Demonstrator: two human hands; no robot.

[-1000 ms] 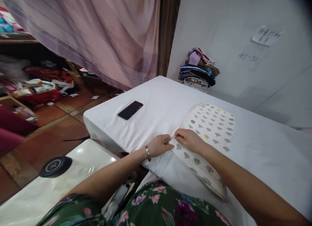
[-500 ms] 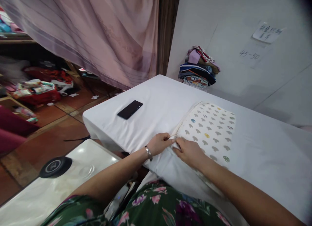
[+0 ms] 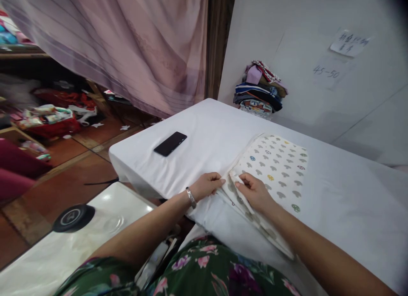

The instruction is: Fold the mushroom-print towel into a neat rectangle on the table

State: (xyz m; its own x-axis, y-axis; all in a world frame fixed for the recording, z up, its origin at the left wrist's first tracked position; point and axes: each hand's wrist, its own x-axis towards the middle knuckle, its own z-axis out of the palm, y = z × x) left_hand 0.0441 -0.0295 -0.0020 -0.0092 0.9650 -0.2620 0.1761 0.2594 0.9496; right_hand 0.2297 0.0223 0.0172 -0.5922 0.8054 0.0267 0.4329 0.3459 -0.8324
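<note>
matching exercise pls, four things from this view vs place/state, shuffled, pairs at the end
Things
1. phone
2. mushroom-print cloth
3. fabric stack
4. bracelet

Place or state
A. piled up beside the wall
B. around the left wrist
C. pinched in the right grip
D. lying flat, dark screen up, on the white tabletop

Pairs: 1-D, 2-C, 3-A, 4-B

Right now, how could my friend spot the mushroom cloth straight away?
Find the big white-covered table. At its near edge, the left hand touches the cloth and the right hand pinches a fold. Unlike the plain black phone farther left, it's pale, printed with mostly grey mushrooms.
</note>
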